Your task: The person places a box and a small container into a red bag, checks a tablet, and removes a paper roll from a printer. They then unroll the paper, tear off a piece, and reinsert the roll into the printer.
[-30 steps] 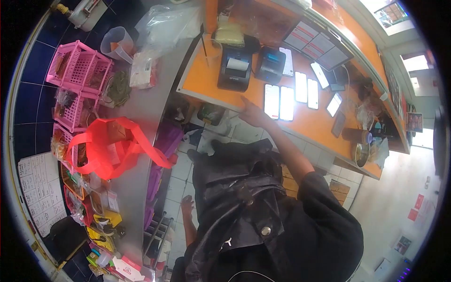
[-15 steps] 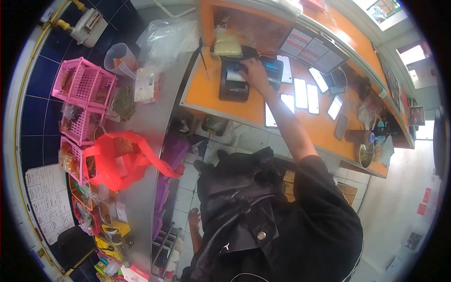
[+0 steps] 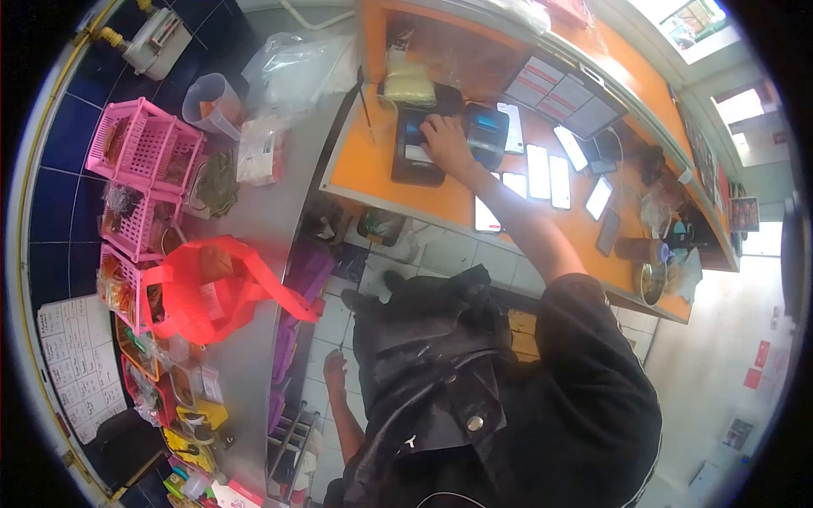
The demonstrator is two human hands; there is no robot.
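Observation:
My right hand (image 3: 449,146) rests on a black label or receipt printer (image 3: 417,176), its bent fingers over the top near a strip of white paper (image 3: 417,153). No held object shows in that hand, though the fingertips are partly hidden. Just right of it sits a second black device (image 3: 487,135) with a bluish top. My left hand (image 3: 335,368) hangs low beside the metal counter, above the tiled floor, fingers loosely apart and holding nothing. Several phones with lit screens, one a white phone (image 3: 538,172), lie on the orange desk (image 3: 373,173) to the right.
On the metal counter (image 3: 254,220) at left are a red bag (image 3: 199,292), pink baskets (image 3: 140,144), a plastic jug (image 3: 212,106) and clear plastic bags (image 3: 296,68). A clipboard with papers (image 3: 563,93) leans at the desk's back. Purple crates (image 3: 292,339) stand below the counter.
My right hand has shifted left and slightly down over the printer, covering more of the white paper. My left hand has moved a little left and up. The view has shifted slightly.

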